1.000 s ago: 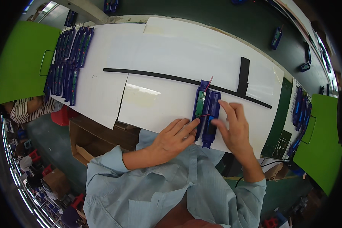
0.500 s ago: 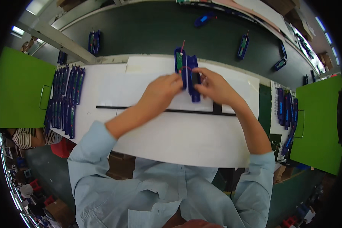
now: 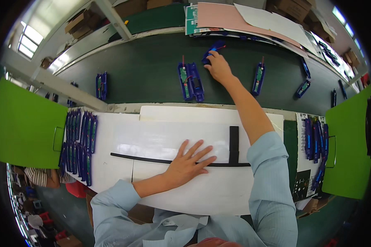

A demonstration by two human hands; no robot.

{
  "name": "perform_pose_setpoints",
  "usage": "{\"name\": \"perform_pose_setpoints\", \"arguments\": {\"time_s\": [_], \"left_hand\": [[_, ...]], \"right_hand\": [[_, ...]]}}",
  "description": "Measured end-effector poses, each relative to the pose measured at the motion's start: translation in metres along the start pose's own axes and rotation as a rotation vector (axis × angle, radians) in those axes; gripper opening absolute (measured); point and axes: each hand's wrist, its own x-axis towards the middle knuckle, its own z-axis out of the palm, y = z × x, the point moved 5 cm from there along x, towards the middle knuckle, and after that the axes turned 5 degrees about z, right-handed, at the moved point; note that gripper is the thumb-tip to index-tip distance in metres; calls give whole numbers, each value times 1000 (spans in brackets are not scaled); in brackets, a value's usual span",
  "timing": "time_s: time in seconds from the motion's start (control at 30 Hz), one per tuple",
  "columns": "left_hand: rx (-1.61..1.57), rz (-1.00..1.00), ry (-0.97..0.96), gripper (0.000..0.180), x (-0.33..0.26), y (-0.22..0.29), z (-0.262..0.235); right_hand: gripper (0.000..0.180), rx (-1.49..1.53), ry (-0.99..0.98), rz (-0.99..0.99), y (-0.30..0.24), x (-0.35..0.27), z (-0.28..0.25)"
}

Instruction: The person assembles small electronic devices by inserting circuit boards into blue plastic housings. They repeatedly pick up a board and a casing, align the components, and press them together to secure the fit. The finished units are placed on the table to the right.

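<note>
My left hand (image 3: 189, 161) lies flat with fingers spread on the white work board (image 3: 152, 138), across its black strip (image 3: 142, 158). Stretched far forward over the dark green belt, my right hand (image 3: 219, 68) has its fingers curled onto a blue plastic casing (image 3: 217, 45), which shows a small red wire end. Left of that hand, an opened pair of blue casing halves (image 3: 197, 82) rests on the belt. A green circuit board (image 3: 184, 82) sits in its left half, a red wire pointing up from the top.
Rows of blue casings with boards (image 3: 80, 140) line the table's left side; more casings (image 3: 316, 142) lie at the right. Green panels (image 3: 27, 123) flank both sides. Other casings (image 3: 258, 78) lie along the belt (image 3: 148, 70). Stacked sheets (image 3: 247, 22) stand beyond it.
The opened casing has gone from between my hands on the board to the belt. My left hand has dropped flat onto the board; my right has reached forward to another casing.
</note>
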Motion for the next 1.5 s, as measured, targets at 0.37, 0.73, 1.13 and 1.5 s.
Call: {"name": "perform_pose_setpoints", "arguments": {"time_s": [0.37,0.73,1.13,1.5], "left_hand": [[-8,38,236,36,193,-76,-17],[23,138,384,12,248,-46,2],[-114,-69,76,25,-117,132,-45],[-150,-28,285,59,70,22,-5]], "right_hand": [[35,449,129,-140,-87,-192,-244],[46,416,-402,-366,-167,-433,-196],[28,458,-175,155,-75,-307,-208],[37,187,-132,57,-71,-316,-156]]}}
